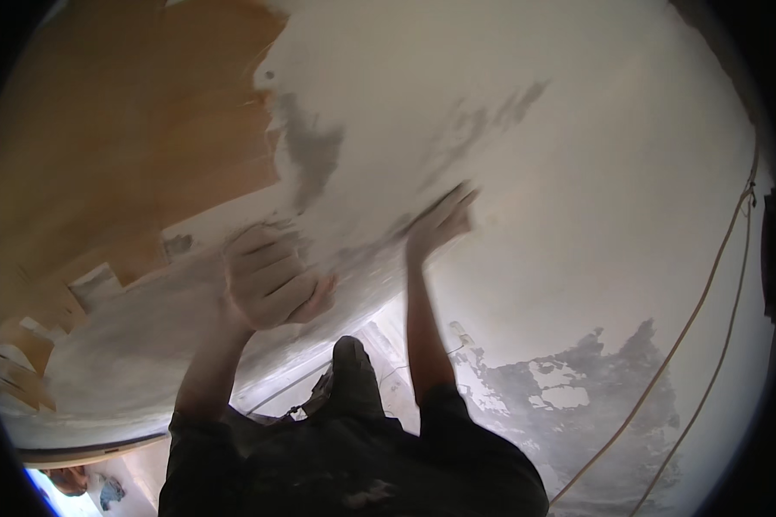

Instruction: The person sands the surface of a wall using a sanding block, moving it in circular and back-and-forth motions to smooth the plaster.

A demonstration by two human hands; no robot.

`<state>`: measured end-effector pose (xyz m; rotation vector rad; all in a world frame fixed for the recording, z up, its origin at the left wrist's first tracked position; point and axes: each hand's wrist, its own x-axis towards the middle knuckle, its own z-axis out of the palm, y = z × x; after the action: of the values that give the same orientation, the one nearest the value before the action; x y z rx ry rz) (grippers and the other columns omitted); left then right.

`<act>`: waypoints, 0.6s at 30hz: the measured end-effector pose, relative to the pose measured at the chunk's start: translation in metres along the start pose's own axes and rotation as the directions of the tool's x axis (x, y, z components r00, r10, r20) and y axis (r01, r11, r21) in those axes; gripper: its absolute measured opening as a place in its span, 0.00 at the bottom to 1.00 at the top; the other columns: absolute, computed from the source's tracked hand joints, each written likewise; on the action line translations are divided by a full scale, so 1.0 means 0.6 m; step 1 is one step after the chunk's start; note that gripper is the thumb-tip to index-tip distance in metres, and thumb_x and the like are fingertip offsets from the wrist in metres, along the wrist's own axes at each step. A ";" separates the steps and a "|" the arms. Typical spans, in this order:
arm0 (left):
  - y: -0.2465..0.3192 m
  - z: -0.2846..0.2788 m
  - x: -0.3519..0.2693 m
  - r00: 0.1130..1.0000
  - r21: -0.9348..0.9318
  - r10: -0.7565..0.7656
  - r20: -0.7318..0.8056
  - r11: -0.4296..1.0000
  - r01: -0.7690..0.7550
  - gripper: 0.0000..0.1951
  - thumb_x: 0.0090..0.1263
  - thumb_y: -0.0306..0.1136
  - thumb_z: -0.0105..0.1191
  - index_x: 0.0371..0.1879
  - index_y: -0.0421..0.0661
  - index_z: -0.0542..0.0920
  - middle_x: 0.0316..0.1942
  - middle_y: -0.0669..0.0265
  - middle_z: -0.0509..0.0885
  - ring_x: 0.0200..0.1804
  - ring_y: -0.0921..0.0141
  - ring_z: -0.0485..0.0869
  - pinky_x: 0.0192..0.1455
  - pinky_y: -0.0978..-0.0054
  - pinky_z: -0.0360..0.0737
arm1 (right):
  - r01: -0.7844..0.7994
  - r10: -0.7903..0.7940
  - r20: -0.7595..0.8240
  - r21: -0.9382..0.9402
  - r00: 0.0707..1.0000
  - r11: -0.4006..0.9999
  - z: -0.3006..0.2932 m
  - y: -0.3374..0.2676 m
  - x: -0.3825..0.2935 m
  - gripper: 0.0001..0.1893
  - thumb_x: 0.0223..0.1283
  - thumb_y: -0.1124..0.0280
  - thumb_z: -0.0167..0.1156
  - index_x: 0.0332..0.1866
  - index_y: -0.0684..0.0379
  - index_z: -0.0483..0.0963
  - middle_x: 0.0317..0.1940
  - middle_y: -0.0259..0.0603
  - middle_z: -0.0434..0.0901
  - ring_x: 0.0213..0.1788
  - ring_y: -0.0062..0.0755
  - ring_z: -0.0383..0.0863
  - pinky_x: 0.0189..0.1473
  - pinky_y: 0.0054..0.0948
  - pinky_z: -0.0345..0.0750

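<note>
Both my arms reach out to a broad plastered surface [388,84], off-white with grey smears. My left hand [268,278] is dusty, its back towards me and its fingers bent against the surface. The thumb lies at the right, and whatever may be under the palm is hidden. Farther right, my right hand [441,223] rests along the surface with its fingers pointing up and right. A thin dark edge runs beside it; blur hides whether this is a held thing or shadow. Dark grey patches [313,155] lie above and between the hands.
A brown, ragged-edged area [136,116] covers the upper left of the surface. A rope or cable [676,336] hangs in two strands at the right, near a dark object [771,258]. Patchy grey plaster [595,413] shows at lower right.
</note>
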<state>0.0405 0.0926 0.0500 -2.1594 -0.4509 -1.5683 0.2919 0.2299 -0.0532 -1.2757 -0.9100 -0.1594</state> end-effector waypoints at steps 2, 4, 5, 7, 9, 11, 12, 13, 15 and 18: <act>-0.004 0.007 -0.002 1.000 -0.034 0.019 0.000 0.999 -0.019 0.12 0.54 0.22 0.57 0.11 0.48 0.72 0.10 0.71 0.68 0.14 0.72 0.68 0.28 0.73 0.66 | 0.036 -0.040 0.005 0.330 0.999 0.943 0.015 -0.093 0.111 0.28 0.79 0.59 0.44 0.75 0.67 0.58 0.63 0.59 0.58 0.65 0.44 0.61 0.65 0.39 0.62; -0.005 0.010 -0.005 1.000 -0.035 0.005 -0.027 0.999 -0.006 0.12 0.53 0.25 0.60 0.11 0.48 0.72 0.11 0.72 0.67 0.15 0.72 0.68 0.27 0.74 0.66 | 0.145 -0.147 -0.024 0.386 0.989 0.911 0.011 -0.205 0.112 0.28 0.76 0.61 0.49 0.72 0.70 0.61 0.61 0.60 0.59 0.63 0.48 0.63 0.63 0.39 0.62; 0.000 0.018 0.001 0.998 -0.058 0.013 -0.068 0.998 -0.017 0.13 0.53 0.28 0.63 0.12 0.48 0.72 0.12 0.72 0.65 0.16 0.72 0.68 0.27 0.75 0.66 | 0.302 -0.300 -0.053 0.283 0.952 0.910 0.024 -0.177 0.052 0.26 0.72 0.65 0.54 0.69 0.69 0.64 0.62 0.61 0.58 0.64 0.51 0.62 0.63 0.40 0.63; 0.003 0.010 0.008 0.998 -0.055 0.029 -0.053 0.998 -0.032 0.14 0.56 0.31 0.62 0.12 0.48 0.72 0.12 0.72 0.66 0.16 0.72 0.68 0.28 0.74 0.66 | 0.567 -0.562 -0.077 0.159 0.823 0.808 0.025 -0.143 -0.071 0.24 0.68 0.67 0.57 0.67 0.65 0.68 0.65 0.65 0.57 0.65 0.58 0.62 0.60 0.48 0.64; 0.007 0.004 0.009 0.997 -0.017 0.054 -0.057 0.998 -0.055 0.16 0.59 0.33 0.62 0.12 0.48 0.72 0.12 0.72 0.66 0.16 0.72 0.68 0.28 0.74 0.66 | 0.684 -0.674 -0.134 0.234 0.726 0.690 -0.010 -0.093 -0.158 0.23 0.72 0.66 0.52 0.70 0.57 0.66 0.64 0.64 0.62 0.61 0.62 0.65 0.54 0.55 0.68; 0.012 0.013 0.002 0.996 -0.041 0.084 -0.037 0.995 -0.085 0.22 0.69 0.39 0.54 0.10 0.48 0.68 0.11 0.70 0.68 0.15 0.70 0.70 0.30 0.72 0.68 | 0.512 -0.538 0.001 0.308 0.843 0.802 -0.034 0.049 -0.227 0.21 0.70 0.70 0.56 0.66 0.56 0.68 0.64 0.62 0.57 0.60 0.57 0.64 0.56 0.50 0.69; 0.016 0.013 0.002 0.995 -0.048 0.094 -0.038 0.994 -0.096 0.22 0.69 0.39 0.54 0.10 0.48 0.68 0.11 0.70 0.68 0.15 0.70 0.70 0.30 0.72 0.68 | 0.422 -0.450 0.023 0.308 0.893 0.853 -0.039 0.098 -0.245 0.19 0.65 0.74 0.63 0.61 0.58 0.73 0.66 0.63 0.51 0.61 0.55 0.61 0.57 0.47 0.68; 0.012 0.004 -0.002 0.996 -0.031 0.082 -0.019 0.996 -0.082 0.23 0.71 0.41 0.54 0.10 0.48 0.68 0.11 0.70 0.69 0.15 0.70 0.70 0.30 0.72 0.68 | 0.495 -0.526 0.028 0.301 0.850 0.815 -0.028 0.089 -0.212 0.20 0.65 0.75 0.63 0.61 0.60 0.73 0.66 0.64 0.52 0.62 0.56 0.61 0.58 0.49 0.68; -0.006 0.002 -0.009 0.997 -0.029 0.079 -0.013 0.996 -0.079 0.25 0.72 0.43 0.53 0.10 0.48 0.68 0.11 0.70 0.69 0.15 0.70 0.71 0.30 0.71 0.67 | 0.634 -0.633 -0.117 0.306 0.765 0.710 0.000 -0.003 -0.103 0.20 0.65 0.80 0.61 0.61 0.69 0.72 0.66 0.67 0.52 0.64 0.61 0.59 0.60 0.55 0.66; -0.014 0.006 -0.026 0.995 -0.061 0.091 -0.039 0.994 -0.093 0.20 0.66 0.45 0.60 0.14 0.48 0.76 0.11 0.73 0.65 0.15 0.72 0.67 0.31 0.73 0.66 | 0.666 -0.668 0.026 -0.104 0.744 0.738 0.005 -0.194 0.125 0.24 0.75 0.66 0.49 0.70 0.69 0.66 0.59 0.58 0.63 0.62 0.46 0.61 0.63 0.36 0.65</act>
<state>0.0344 0.1014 0.0355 -2.1627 -0.2895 -1.5874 0.2729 0.2215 0.0838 -0.9852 -1.3387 -0.7986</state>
